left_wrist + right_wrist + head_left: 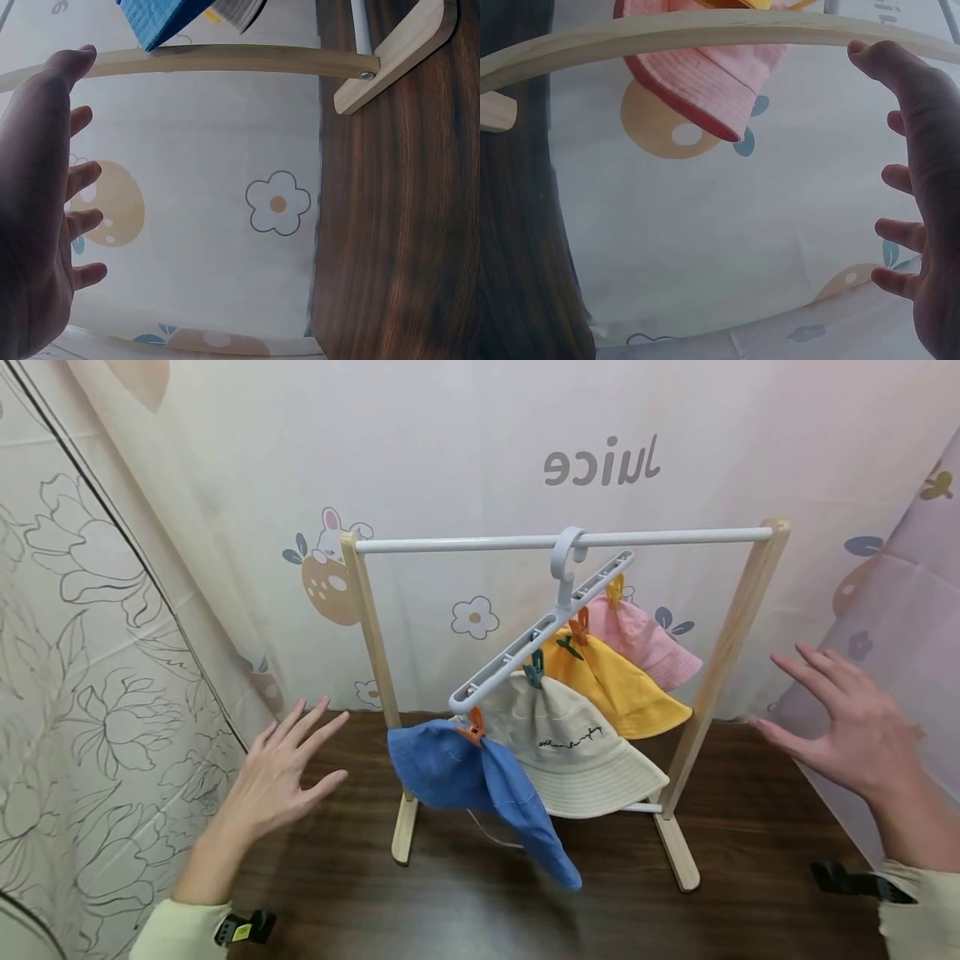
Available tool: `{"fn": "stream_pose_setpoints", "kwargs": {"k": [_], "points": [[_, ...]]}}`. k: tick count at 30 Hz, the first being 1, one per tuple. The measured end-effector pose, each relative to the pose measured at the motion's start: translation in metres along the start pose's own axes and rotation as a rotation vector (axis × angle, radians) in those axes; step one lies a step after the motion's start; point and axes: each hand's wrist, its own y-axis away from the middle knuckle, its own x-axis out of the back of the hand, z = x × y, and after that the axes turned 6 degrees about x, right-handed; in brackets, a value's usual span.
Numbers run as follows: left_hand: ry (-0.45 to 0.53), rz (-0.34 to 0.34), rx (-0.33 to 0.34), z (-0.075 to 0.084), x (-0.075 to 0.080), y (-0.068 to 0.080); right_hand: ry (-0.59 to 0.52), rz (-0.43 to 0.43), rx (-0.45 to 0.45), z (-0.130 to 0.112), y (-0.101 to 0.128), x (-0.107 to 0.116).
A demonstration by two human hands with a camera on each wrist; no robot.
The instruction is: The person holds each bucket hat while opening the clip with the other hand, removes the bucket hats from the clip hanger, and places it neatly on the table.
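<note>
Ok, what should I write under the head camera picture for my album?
Two open hands, left hand and right hand, beside a small wooden rack with four bucket hats clipped on a hanger.

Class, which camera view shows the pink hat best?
The head view: the whole pink hat shows, clipped at the top of the tilted hanger. The right wrist view shows its brim close up, cut off at the top. The left wrist view misses it.

Blue hat (457, 772), cream hat (577, 760), yellow hat (615, 681), pink hat (645, 639).

Pale yellow-green sleeves (178, 931) cover both forearms, each wrist wearing a black clip-on camera mount (243, 927).
</note>
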Motion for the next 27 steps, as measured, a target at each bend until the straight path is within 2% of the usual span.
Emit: {"fn": "stream_pose_setpoints", "kwargs": {"k": [10, 18, 27], "points": [[0.008, 0.005, -0.016, 0.002, -0.004, -0.002, -0.008, 0.005, -0.007, -0.002, 0.003, -0.003], [0.009, 0.006, -0.015, 0.003, 0.0, 0.0, -0.027, 0.018, -0.012, -0.005, 0.005, -0.004], [0.062, 0.025, -0.025, 0.008, 0.002, -0.003, -0.059, 0.069, -0.026, -0.013, 0.004, -0.006]]}}
